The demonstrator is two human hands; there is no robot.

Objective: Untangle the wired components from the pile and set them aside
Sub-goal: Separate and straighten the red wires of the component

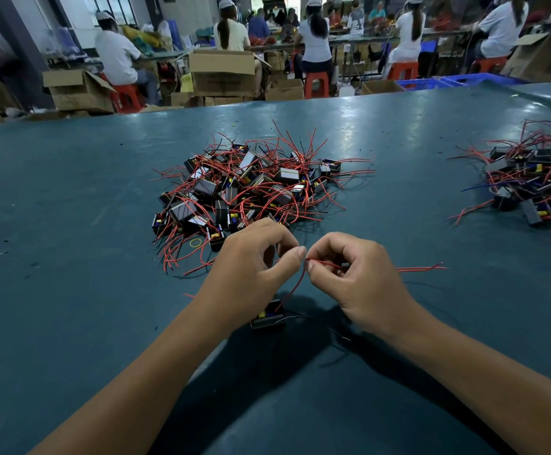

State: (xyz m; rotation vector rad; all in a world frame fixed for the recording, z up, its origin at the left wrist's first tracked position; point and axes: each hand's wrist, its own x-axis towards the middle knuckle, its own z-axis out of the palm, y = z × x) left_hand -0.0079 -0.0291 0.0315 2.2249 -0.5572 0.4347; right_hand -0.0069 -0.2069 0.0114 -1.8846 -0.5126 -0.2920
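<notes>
Room: big workshop, with people in caps sitting on red stools (316, 84) among cardboard boxes (223, 72) far behind.
Desk: dark green desk (70, 208) fills most of the view.
Thing in hand: one small black wired component (267, 315) sits on the desk, just under the left wrist.
Its wire: a thin red wire (295, 284) climbs from the component up to the fingers, then runs off to the right, low over the desk, ending in bare tips.
Left hand: left hand (251, 267) pinches the red wire with thumb and finger.
Right hand: right hand (359, 277) pinches the same wire, right beside the left pinch; both grips are clamped on it, almost touching.
Key spot: the component lies below and toward the person from both pinches, nearer the left hand.
Pile: the tangled pile (247, 188) lies just past the hands.
Done heap: a second heap (533, 188) lies far right, nearer the right hand; likely the set-aside spot.
Small bit: a yellow rubber band (196, 242) lies by the pile.
Hard to see: the left wrist covers part of the component; I cannot tell if the wire is free of the pile.
</notes>
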